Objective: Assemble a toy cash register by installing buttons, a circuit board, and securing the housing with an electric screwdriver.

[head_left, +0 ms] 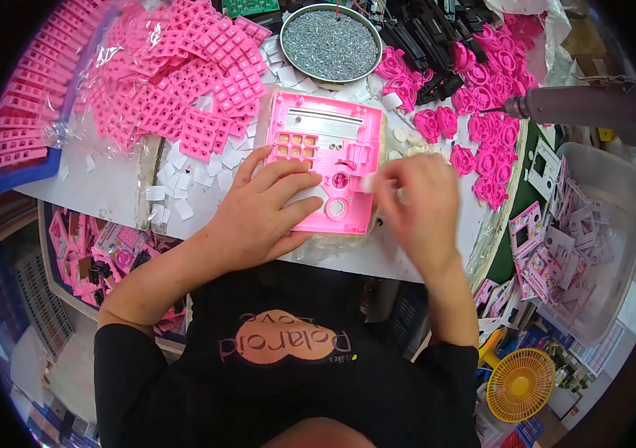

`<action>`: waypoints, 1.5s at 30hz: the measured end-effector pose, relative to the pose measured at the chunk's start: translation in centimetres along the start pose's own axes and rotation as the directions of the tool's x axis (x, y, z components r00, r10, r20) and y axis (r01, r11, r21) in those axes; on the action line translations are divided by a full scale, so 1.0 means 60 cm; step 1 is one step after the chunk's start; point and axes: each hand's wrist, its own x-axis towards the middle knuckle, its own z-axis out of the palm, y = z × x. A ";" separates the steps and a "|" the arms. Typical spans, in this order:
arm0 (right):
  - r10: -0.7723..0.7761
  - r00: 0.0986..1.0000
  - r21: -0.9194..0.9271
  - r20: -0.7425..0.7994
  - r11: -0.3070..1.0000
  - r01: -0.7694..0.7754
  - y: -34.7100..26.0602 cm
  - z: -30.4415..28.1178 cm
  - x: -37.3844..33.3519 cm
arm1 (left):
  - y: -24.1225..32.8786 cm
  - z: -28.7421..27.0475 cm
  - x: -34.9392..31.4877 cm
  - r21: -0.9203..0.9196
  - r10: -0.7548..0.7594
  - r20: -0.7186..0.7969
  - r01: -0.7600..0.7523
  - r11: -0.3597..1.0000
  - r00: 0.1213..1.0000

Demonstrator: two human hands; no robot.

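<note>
My left hand (262,205) lies spread on the pink casing (325,156). My right hand (424,209), blurred, pinches a small white piece (368,183).

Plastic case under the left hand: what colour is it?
The plastic case is pink; it shows best in the head view.

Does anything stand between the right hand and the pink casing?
Nothing visible does. The motion-blurred right hand is at the right edge of the pink casing, a small white piece at its fingertips. The left hand covers only the casing's lower left.
</note>
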 end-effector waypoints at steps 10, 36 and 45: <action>-0.021 0.992 -0.192 0.128 0.980 0.046 -0.033 0.056 0.008 | -0.008 0.006 -0.002 -0.032 0.014 -0.011 -0.015 0.999 1.000; 0.134 0.906 0.827 -0.400 0.480 0.294 0.130 -0.117 0.245 | -0.205 -0.029 0.289 0.514 -0.131 -0.050 0.138 0.847 0.990; -0.228 0.963 0.983 -0.142 0.078 0.163 0.039 -0.080 0.140 | -0.014 -0.057 0.090 -0.538 -0.018 0.195 0.122 0.834 0.981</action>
